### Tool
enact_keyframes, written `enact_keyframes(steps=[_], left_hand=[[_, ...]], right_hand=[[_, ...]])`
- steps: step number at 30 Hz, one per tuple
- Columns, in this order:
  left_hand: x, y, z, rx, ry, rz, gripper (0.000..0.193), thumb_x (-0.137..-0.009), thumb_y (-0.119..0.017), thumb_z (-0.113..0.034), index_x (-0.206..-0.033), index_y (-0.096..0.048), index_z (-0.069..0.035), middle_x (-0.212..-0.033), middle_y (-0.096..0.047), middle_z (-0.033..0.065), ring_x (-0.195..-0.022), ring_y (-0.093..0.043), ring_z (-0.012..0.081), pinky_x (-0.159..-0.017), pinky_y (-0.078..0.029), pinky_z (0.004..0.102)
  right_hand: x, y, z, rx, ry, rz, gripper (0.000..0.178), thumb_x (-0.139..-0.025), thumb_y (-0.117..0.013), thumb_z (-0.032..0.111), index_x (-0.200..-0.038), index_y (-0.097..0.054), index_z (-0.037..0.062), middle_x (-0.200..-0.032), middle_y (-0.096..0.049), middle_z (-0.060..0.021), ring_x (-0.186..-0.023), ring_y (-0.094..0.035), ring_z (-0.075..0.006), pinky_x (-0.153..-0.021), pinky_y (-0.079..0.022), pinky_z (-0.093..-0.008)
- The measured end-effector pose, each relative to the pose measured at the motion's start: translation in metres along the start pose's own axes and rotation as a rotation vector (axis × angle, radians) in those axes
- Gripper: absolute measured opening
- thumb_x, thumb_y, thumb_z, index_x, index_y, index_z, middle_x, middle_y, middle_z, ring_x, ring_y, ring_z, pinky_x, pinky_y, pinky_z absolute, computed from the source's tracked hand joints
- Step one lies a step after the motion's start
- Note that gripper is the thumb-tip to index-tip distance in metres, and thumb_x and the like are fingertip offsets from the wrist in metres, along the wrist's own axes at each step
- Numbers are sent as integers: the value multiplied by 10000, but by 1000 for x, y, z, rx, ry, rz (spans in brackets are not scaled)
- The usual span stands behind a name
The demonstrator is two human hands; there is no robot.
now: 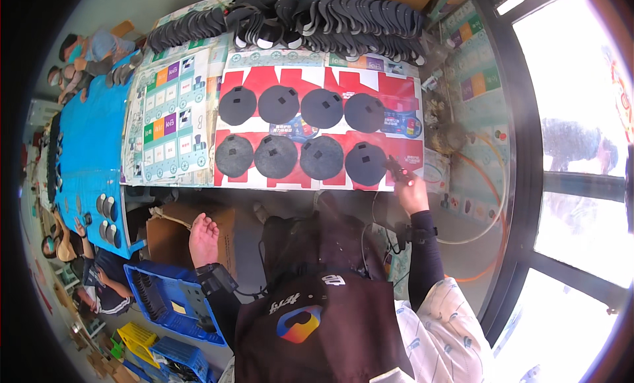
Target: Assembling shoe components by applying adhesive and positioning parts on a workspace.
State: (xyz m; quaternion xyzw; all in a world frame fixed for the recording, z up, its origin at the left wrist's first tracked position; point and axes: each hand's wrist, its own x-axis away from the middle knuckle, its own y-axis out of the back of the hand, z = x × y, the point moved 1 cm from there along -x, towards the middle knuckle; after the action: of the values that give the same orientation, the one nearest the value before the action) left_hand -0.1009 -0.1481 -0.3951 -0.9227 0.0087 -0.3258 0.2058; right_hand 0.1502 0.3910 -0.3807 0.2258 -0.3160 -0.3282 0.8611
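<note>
Two rows of several dark grey round pieces (pixel 321 157) lie flat on a red and white printed sheet (pixel 413 95), each with a small black rectangular mark or patch. At the front right of the sheet, my right hand (pixel 412 195) is closed around a small dark hand tool (pixel 397 169), whose exact kind is hard to make out. The tool's tip is close beside the nearest right-hand round piece (pixel 365 163). My left hand (pixel 204 240) is off the table's front edge, palm up with fingers loosely curled and apart, holding nothing.
Stacks of dark curved pieces (pixel 363 19) line the table's back. Printed sheets (pixel 168 118) cover its left. Orange (pixel 496 247) and clear hoses loop at right, near a window frame. A cardboard box (pixel 172 234) and blue crate (pixel 155 294) stand left; people sit at a blue table (pixel 92 138).
</note>
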Motion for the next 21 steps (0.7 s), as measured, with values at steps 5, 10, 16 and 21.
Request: enact_keyframes(steps=[5, 10, 16, 21], left_hand=[[-8, -17, 2, -39, 45, 41, 242, -1000, -655, -209, -1210, -663, -89, -1018, -666, -15, -932, -613, 136, -846, -504, 292], [-9, -41, -5, -125, 12, 65, 250, -1004, -649, -241, -1203, -665, -92, -1011, -668, -13, -932, -613, 132, -839, -499, 291], [-7, -38, -3, -154, 25, 69, 256, -1002, -655, -252, -1199, -666, -89, -1018, -668, -14, -935, -613, 128, -845, -499, 293], [-5, -33, -2, -157, 31, 64, 246, -1005, -650, -242, -1196, -670, -89, -1017, -672, -14, -928, -615, 127, -845, -502, 292]], right_hand=[[13, 7, 27, 131, 126, 205, 241, -807, -626, 136, -991, -684, -8, -849, -685, -284, -876, -683, -462, -766, -534, -511], [0, 9, -1, 119, 149, -60, 253, -819, -637, 155, -1018, -688, 8, -910, -683, -296, -924, -657, -491, -790, -516, -546], [11, 13, 12, 175, 204, -27, 222, -844, -614, 138, -1010, -689, 13, -889, -678, -295, -900, -651, -499, -773, -514, -561], [32, 17, -8, 253, 141, -61, 177, -858, -613, 148, -941, -683, 9, -849, -659, -306, -870, -650, -496, -754, -508, -566]])
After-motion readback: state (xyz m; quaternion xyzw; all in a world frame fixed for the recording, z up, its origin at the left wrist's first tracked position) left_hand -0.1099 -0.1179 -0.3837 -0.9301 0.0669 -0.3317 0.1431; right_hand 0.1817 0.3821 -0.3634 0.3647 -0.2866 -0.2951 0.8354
